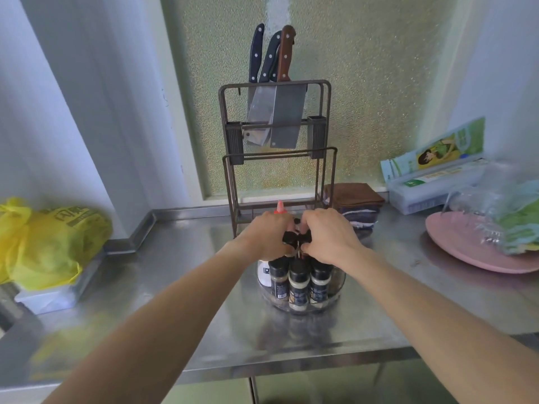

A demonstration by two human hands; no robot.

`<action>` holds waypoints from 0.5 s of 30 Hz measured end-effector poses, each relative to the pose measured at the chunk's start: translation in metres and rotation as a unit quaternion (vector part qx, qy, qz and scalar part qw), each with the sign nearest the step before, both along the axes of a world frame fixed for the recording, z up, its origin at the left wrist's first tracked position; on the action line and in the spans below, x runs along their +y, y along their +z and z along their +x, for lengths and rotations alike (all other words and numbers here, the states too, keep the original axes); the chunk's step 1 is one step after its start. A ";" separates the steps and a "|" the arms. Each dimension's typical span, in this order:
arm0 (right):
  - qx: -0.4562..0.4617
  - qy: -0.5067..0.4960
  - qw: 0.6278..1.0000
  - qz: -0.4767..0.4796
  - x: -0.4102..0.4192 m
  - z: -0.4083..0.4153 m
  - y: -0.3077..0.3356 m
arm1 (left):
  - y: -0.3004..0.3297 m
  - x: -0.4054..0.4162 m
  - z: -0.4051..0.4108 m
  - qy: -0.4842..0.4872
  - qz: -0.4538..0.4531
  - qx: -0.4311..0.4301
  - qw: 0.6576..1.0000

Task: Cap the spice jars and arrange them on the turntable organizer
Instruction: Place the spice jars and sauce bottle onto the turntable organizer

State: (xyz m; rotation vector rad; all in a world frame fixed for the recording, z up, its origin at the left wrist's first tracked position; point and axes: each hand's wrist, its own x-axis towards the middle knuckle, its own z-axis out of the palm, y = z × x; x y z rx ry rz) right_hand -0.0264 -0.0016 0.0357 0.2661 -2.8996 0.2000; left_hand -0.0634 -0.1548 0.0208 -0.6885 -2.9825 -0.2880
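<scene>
Both hands over the spice jars on the turntable, mid-bench.

The clear turntable sits near the middle of the steel bench, with bare metal in front of it up to the front edge and open space on both sides; a knife rack stands just behind it, so the back is tight. Three black-capped spice jars stand upright along its near rim, with a white bottle at their left. Left hand and right hand reach in from straight arms, knuckles up, fingers curled down around the jar tops; a black cap shows between them, but which hand grips it I can't tell. A yellow bag sits far left, a pink plate far right.
</scene>
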 end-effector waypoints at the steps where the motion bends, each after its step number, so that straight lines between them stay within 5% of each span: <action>1: 0.000 -0.003 1.000 0.003 0.001 -0.002 -0.003 | -0.002 -0.001 -0.001 0.001 0.001 0.001 1.000; 9: 0.018 0.011 0.999 -0.027 0.011 -0.004 -0.014 | -0.005 0.000 -0.002 -0.002 -0.001 0.008 1.000; 15: 0.099 -0.014 0.980 -0.172 0.053 0.026 -0.025 | -0.009 -0.030 0.026 0.074 0.202 0.110 0.970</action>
